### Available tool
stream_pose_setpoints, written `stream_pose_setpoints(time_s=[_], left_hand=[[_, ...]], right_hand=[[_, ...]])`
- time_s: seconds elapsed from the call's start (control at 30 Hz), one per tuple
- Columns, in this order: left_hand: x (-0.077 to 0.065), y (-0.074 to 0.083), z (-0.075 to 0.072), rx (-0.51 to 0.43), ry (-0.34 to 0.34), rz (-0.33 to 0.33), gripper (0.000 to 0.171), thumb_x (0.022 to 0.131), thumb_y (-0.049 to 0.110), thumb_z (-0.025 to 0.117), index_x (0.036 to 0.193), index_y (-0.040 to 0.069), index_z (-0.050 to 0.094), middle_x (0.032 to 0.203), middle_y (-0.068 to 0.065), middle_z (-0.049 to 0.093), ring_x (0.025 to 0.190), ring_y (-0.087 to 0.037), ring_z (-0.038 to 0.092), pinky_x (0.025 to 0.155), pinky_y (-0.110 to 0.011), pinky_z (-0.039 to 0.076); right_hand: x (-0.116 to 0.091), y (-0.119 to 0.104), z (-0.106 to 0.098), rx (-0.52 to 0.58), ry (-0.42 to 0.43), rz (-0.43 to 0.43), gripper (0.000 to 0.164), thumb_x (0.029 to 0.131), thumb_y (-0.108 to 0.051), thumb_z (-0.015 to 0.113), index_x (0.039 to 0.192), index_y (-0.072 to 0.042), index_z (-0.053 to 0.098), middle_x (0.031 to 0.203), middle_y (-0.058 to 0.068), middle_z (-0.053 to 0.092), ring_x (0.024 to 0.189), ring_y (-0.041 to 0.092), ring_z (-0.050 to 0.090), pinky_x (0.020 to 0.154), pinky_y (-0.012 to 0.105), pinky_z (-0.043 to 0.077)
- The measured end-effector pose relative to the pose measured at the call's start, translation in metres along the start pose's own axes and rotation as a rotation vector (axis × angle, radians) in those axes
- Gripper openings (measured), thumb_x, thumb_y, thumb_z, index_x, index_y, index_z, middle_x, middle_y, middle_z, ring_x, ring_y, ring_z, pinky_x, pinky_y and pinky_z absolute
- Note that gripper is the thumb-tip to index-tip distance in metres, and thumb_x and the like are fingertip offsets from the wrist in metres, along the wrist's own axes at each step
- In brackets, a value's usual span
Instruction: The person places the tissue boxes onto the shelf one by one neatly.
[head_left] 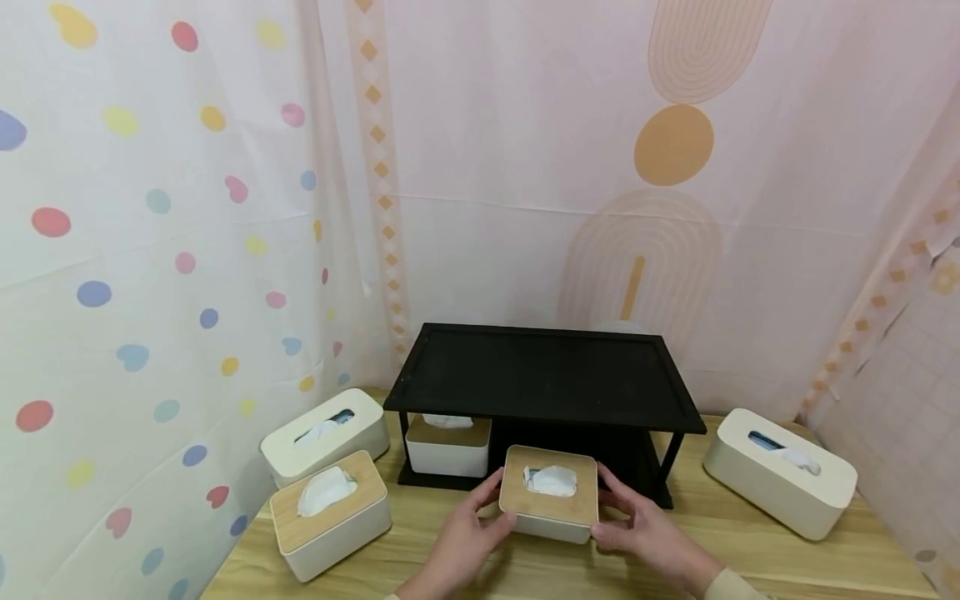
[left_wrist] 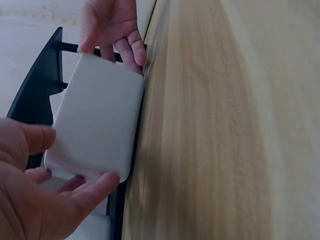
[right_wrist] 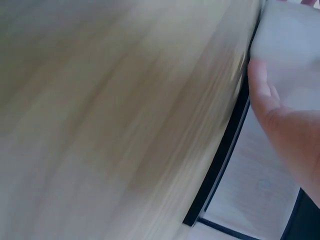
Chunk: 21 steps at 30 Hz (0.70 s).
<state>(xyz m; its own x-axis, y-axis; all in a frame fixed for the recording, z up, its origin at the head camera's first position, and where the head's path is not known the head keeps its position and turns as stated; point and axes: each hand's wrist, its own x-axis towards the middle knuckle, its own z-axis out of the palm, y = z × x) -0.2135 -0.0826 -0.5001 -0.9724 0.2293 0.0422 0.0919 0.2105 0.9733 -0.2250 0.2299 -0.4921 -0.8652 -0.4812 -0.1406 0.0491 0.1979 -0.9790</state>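
Observation:
Between my two hands is a tissue box [head_left: 551, 506] with a white body and a wooden lid, a tissue poking from its slot. My left hand [head_left: 468, 533] grips its left end, and my right hand [head_left: 645, 529] grips the right end. It is held at the front of a low black two-tier rack [head_left: 540, 375]. In the left wrist view the box's white side [left_wrist: 97, 115] faces the camera, with fingers of both hands at its ends. The right wrist view catches only part of the box [right_wrist: 290, 45], beside the right hand [right_wrist: 285, 120].
A second wood-lidded tissue box [head_left: 450, 458] stands on the rack's lower tier at the left. Left of the rack are another wood-lidded box [head_left: 337, 525] and a long white tissue box [head_left: 337, 429]. Another long white box [head_left: 780, 479] lies right, on the wooden table [head_left: 750, 558].

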Motion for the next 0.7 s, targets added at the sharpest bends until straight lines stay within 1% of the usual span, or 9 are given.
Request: stream_pose_setpoints(time_s=[0.07, 0.17, 0.2, 0.27, 0.33, 0.43, 0.53, 0.6, 0.7], left_hand=[[0.004, 0.001, 0.002, 0.023, 0.067, 0.016, 0.065, 0.1, 0.019, 0.076, 0.159, 0.005, 0.05, 0.138, -0.028, 0.065, 0.107, -0.026, 0.073, 0.082, -0.03, 0.063], [0.009, 0.004, 0.005, 0.072, 0.192, 0.036, 0.053, 0.098, 0.019, 0.079, 0.147, 0.005, 0.063, 0.121, -0.019, 0.073, 0.081, -0.013, 0.071, 0.069, -0.023, 0.059], [0.011, 0.005, 0.006, 0.077, 0.224, 0.041, 0.05, 0.098, 0.018, 0.079, 0.144, 0.005, 0.065, 0.117, -0.017, 0.073, 0.077, -0.013, 0.071, 0.066, -0.023, 0.058], [0.012, 0.007, 0.007, 0.091, 0.267, 0.05, 0.047, 0.097, 0.02, 0.079, 0.14, 0.005, 0.067, 0.115, -0.016, 0.075, 0.074, -0.011, 0.071, 0.064, -0.023, 0.057], [0.013, 0.008, 0.008, 0.096, 0.274, 0.052, 0.047, 0.098, 0.021, 0.077, 0.141, 0.003, 0.066, 0.12, -0.018, 0.074, 0.078, -0.014, 0.074, 0.065, -0.024, 0.059], [0.011, 0.009, 0.008, 0.079, 0.229, 0.045, 0.054, 0.102, 0.024, 0.074, 0.148, 0.001, 0.059, 0.141, -0.025, 0.066, 0.101, -0.023, 0.078, 0.075, -0.027, 0.064], [0.011, 0.009, 0.007, 0.084, 0.185, 0.046, 0.062, 0.104, 0.025, 0.072, 0.156, -0.001, 0.05, 0.156, -0.031, 0.053, 0.123, -0.036, 0.072, 0.089, -0.034, 0.065], [0.012, 0.008, 0.007, 0.137, 0.177, 0.059, 0.067, 0.104, 0.027, 0.072, 0.158, -0.002, 0.046, 0.158, -0.032, 0.05, 0.13, -0.041, 0.067, 0.096, -0.039, 0.063], [0.015, 0.007, 0.008, 0.283, 0.179, 0.095, 0.073, 0.102, 0.029, 0.074, 0.159, -0.004, 0.044, 0.157, -0.033, 0.048, 0.13, -0.045, 0.064, 0.101, -0.051, 0.06]], right_hand=[[0.003, 0.0, 0.002, 0.007, 0.024, 0.007, 0.096, 0.107, -0.026, 0.069, 0.173, -0.014, 0.0, 0.166, 0.046, 0.022, 0.129, 0.038, 0.067, 0.097, 0.046, 0.063], [0.01, -0.002, 0.006, 0.002, 0.082, 0.013, 0.094, 0.108, -0.031, 0.067, 0.173, -0.011, 0.002, 0.165, 0.044, 0.026, 0.125, 0.033, 0.07, 0.096, 0.044, 0.063], [0.012, -0.003, 0.007, 0.004, 0.103, 0.014, 0.093, 0.108, -0.032, 0.067, 0.173, -0.011, 0.003, 0.165, 0.043, 0.028, 0.123, 0.032, 0.071, 0.095, 0.044, 0.064], [0.016, -0.006, 0.01, 0.005, 0.135, 0.012, 0.091, 0.108, -0.034, 0.066, 0.173, -0.011, 0.006, 0.164, 0.042, 0.032, 0.121, 0.03, 0.072, 0.095, 0.043, 0.063], [0.018, -0.008, 0.012, 0.013, 0.159, 0.02, 0.089, 0.108, -0.036, 0.066, 0.173, -0.014, 0.009, 0.164, 0.04, 0.036, 0.12, 0.029, 0.073, 0.095, 0.043, 0.063], [0.023, -0.012, 0.015, 0.037, 0.18, 0.036, 0.085, 0.109, -0.038, 0.064, 0.173, -0.016, 0.014, 0.161, 0.037, 0.042, 0.118, 0.029, 0.074, 0.095, 0.044, 0.063], [0.029, -0.015, 0.016, 0.06, 0.206, 0.048, 0.082, 0.109, -0.039, 0.063, 0.173, -0.016, 0.017, 0.159, 0.036, 0.046, 0.116, 0.029, 0.074, 0.093, 0.044, 0.063], [0.035, -0.016, 0.017, 0.061, 0.228, 0.051, 0.08, 0.109, -0.04, 0.062, 0.172, -0.015, 0.019, 0.157, 0.036, 0.048, 0.114, 0.03, 0.075, 0.092, 0.044, 0.064], [0.042, -0.017, 0.018, 0.042, 0.258, 0.054, 0.078, 0.11, -0.039, 0.061, 0.172, -0.012, 0.021, 0.155, 0.036, 0.05, 0.112, 0.031, 0.075, 0.09, 0.044, 0.064]])
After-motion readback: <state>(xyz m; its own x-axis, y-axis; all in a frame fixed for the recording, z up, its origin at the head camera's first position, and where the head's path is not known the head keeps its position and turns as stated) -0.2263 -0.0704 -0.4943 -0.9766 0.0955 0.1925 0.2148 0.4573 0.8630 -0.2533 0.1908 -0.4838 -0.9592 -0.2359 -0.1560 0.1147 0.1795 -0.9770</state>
